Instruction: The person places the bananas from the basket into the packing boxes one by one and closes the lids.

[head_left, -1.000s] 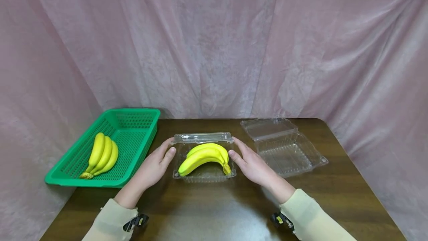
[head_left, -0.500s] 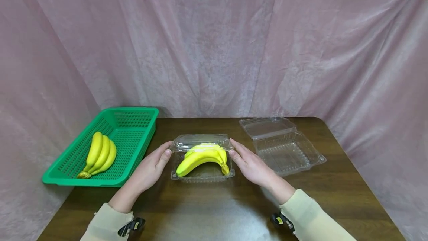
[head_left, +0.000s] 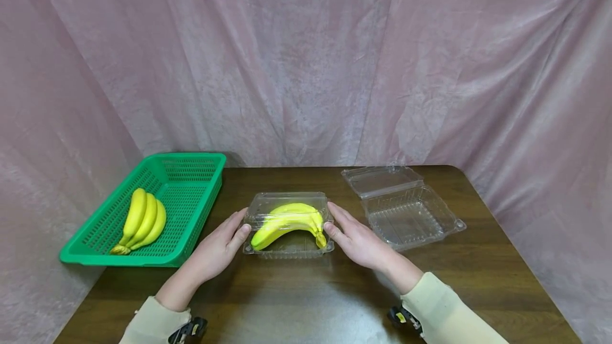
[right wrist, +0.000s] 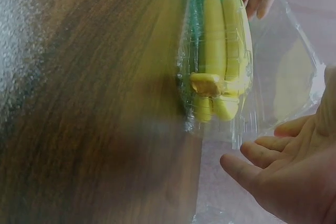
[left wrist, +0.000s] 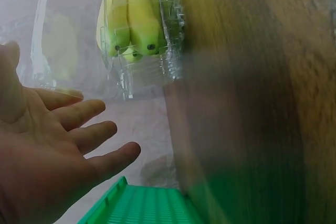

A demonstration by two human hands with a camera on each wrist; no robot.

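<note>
A clear plastic clamshell box [head_left: 295, 253] stands at the middle of the table, with a bunch of yellow bananas [head_left: 287, 221] inside. Its hinged lid [head_left: 272, 201] is tilted partway down over the fruit. My left hand [head_left: 223, 243] is at the lid's left side and my right hand [head_left: 356, 238] at its right side, thumbs toward the front. In the left wrist view the left fingers [left wrist: 86, 114] are spread and fairly straight beside the lid. The right fingers [right wrist: 257, 153] in the right wrist view are likewise extended near the lid's edge.
At the left, a green plastic basket [head_left: 198, 222] holds another banana bunch [head_left: 143, 219]. A second clear clamshell box [head_left: 408, 216] lies opened at the right on the brown wooden table [head_left: 296, 301]. A pink curtain [head_left: 306, 68] hangs behind the table.
The lid of the middle box has swung from nearly upright, forward and down over the bananas. Both hands have stayed at its sides, shifting slightly with it.
</note>
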